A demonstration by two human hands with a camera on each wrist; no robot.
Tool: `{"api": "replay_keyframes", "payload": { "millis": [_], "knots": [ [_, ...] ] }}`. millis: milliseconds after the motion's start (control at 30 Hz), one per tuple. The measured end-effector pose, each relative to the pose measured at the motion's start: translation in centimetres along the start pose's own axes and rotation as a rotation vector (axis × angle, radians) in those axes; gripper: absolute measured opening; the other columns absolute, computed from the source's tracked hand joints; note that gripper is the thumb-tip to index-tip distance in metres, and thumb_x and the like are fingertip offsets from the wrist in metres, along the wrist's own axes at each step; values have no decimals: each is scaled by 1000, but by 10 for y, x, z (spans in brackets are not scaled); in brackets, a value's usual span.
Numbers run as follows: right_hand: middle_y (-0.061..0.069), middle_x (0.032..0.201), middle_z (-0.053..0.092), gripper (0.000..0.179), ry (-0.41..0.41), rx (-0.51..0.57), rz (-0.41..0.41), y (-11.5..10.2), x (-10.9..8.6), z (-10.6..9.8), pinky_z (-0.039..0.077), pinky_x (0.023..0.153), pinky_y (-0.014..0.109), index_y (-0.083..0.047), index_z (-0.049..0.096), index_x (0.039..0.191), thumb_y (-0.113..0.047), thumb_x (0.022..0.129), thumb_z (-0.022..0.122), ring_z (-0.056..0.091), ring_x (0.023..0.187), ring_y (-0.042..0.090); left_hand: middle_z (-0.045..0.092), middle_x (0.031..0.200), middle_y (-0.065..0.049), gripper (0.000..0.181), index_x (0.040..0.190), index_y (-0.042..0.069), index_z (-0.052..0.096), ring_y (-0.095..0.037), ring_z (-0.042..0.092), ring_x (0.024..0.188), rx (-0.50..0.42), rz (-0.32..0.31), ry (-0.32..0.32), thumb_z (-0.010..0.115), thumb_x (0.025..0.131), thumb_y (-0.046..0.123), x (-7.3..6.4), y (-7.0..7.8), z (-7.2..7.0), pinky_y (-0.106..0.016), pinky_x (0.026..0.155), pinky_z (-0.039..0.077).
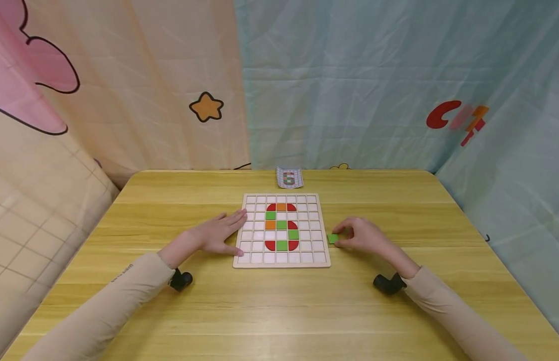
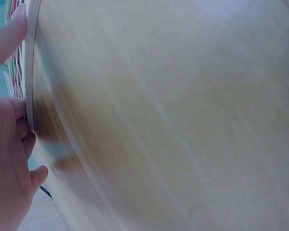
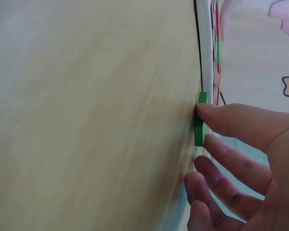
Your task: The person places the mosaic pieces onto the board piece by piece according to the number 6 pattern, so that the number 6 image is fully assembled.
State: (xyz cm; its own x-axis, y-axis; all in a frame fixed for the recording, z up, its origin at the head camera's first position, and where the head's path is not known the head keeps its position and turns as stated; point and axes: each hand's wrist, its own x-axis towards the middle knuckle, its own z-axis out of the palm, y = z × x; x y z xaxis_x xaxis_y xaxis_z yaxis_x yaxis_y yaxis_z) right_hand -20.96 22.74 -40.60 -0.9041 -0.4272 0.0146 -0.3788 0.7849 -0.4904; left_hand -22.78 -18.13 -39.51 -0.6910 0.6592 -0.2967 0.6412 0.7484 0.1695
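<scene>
A square board [image 1: 256, 257] with a light wooden frame and a grid of white cells lies on the table. Red rounded tiles [image 1: 270, 245], orange square tiles [image 1: 270, 225] and green square tiles [image 1: 282, 245] form a figure in its middle columns. My left hand [image 1: 218, 234] rests with fingers spread on the board's left edge, thumb near the lower left corner. Just off the board's right side, my right hand [image 1: 362, 235] pinches a green square tile [image 3: 200, 120] between thumb and index finger. The other right fingers are loosely bent.
A small creased pattern card [image 1: 290, 178] showing a similar coloured figure stands behind the board. The wooden table [image 1: 279, 311] reaches back to printed curtains [image 1: 360, 100]. Black wrist devices [image 1: 389, 284] are worn at both cuffs.
</scene>
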Motion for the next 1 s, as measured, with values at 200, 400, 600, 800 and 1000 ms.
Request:
{"api": "replay_keyframes", "payload": {
  "millis": [200, 400, 600, 800, 1000],
  "knots": [
    [0, 92, 69, 26, 1, -13, -1, 0, 1, 1, 44, 60, 22, -13, 74, 98, -25, 76, 81, 52, 67, 6, 2, 162, -15, 99, 154, 2, 10, -30, 9, 150, 6, 1, 5, 52, 88, 64, 1, -1, 2, -54, 120, 13],
    [1, 95, 69, 24, 0, -14, -3, -1, 0, 1, 45, 61, 22, -12, 75, 97, -24, 77, 80, 53, 69, 7, 1, 162, -15, 99, 154, 3, 9, -29, 8, 150, 16, -3, 0, 51, 89, 64, 2, -2, 3, -53, 120, 13],
    [0, 91, 69, 24, 14, -31, -1, -2, 0, 1, 44, 60, 22, -12, 75, 96, -25, 77, 80, 53, 68, 6, 2, 162, -17, 100, 154, 1, 10, -31, 9, 150, 0, 7, 8, 52, 88, 64, 1, -2, 3, -55, 119, 13],
    [1, 89, 70, 26, 12, -9, 38, -3, 0, -2, 44, 58, 24, -11, 75, 98, -26, 77, 80, 53, 65, 7, 1, 162, -16, 100, 154, 2, 8, -30, 8, 150, 1, 6, 5, 51, 88, 64, 2, -3, 4, -55, 120, 13],
    [2, 91, 71, 29, 1, 10, 70, -7, 3, -6, 43, 55, 25, -12, 74, 102, -28, 79, 78, 53, 61, 8, 0, 163, -15, 100, 154, 3, 7, -28, 7, 150, 8, -2, -2, 51, 88, 64, 2, -3, 4, -53, 120, 12]
  ]
}}
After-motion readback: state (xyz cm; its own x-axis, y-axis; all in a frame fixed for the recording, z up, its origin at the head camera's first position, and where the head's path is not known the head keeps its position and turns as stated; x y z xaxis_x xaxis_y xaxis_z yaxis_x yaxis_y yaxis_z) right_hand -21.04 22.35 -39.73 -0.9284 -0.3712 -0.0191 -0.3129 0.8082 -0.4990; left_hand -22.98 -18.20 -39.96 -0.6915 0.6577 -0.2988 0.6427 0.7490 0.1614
